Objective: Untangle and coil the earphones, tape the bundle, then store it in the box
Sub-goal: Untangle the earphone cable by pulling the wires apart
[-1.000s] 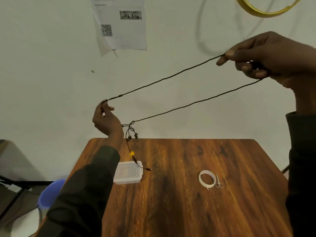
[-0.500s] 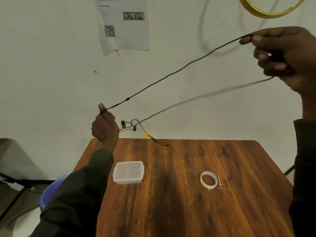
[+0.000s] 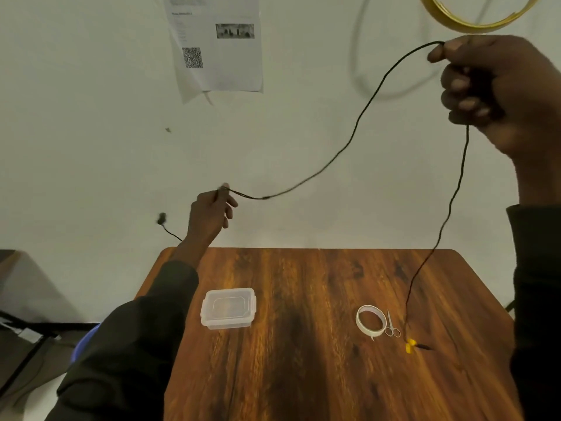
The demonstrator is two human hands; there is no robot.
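my left hand [image 3: 211, 212] pinches the black earphone cable [image 3: 355, 129] between thumb and fingertips, held above the tabletop's far left corner; one earbud [image 3: 161, 219] dangles just left of that wrist. my right hand [image 3: 498, 92], raised high at the right, has its fingers curled round the cable. between the hands the cable sags; from the right hand it drops to a yellow-tagged plug [image 3: 410, 347] near the right edge of the table [image 3: 303, 375]. a lidded clear box [image 3: 228, 308] sits left of centre; tape roll [image 3: 370, 319] and small scissors [image 3: 391, 326] lie beside the plug.
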